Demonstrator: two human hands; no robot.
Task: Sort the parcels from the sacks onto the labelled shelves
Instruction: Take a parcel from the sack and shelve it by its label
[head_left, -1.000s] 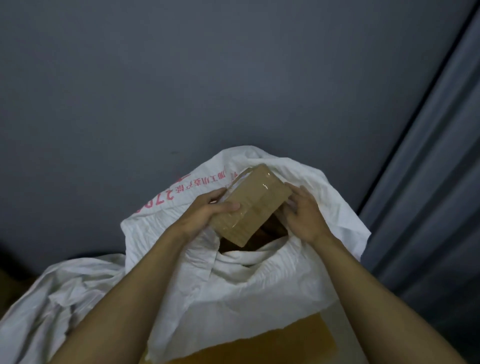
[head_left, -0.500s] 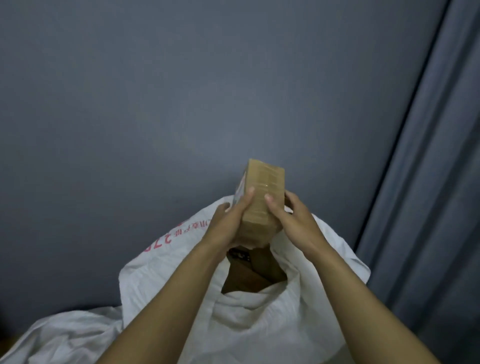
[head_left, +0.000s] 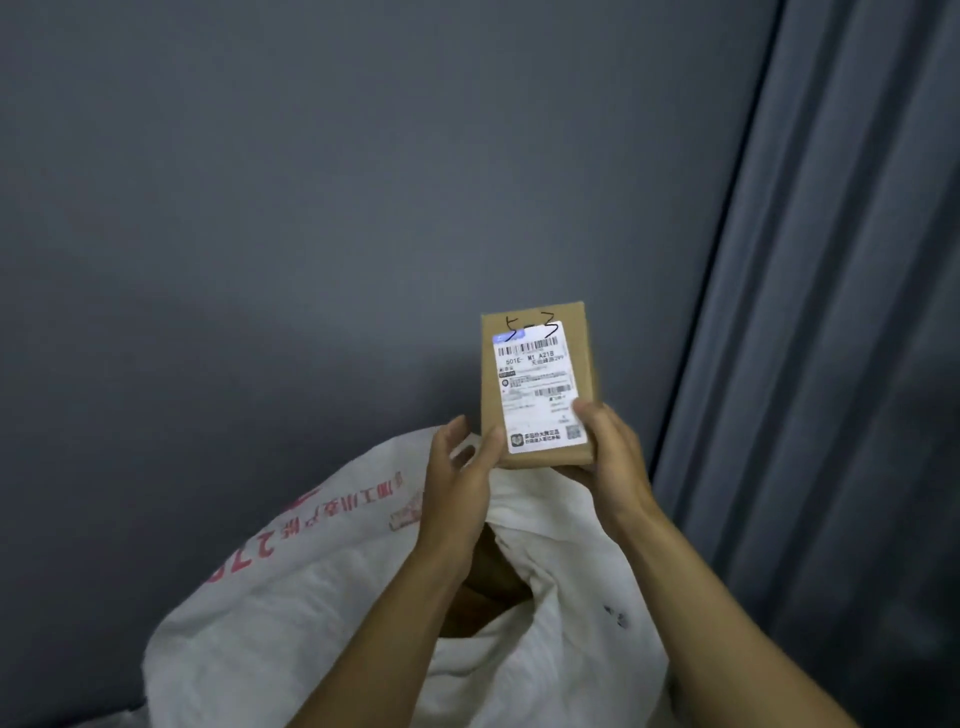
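While right hand grips parcel | handwritten "5-3" | label "501E MT A21B"

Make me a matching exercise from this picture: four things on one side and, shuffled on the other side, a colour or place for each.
Things:
1. box
2. label
3. sack
4. curtain

Descriptions:
A. white with red print, open at the top, lowest in view
B. grey-blue, hanging at the right
C. brown, held up in the right hand
D. white with barcodes, stuck on the box

Pairs: 1-C, 2-D, 3-A, 4-B
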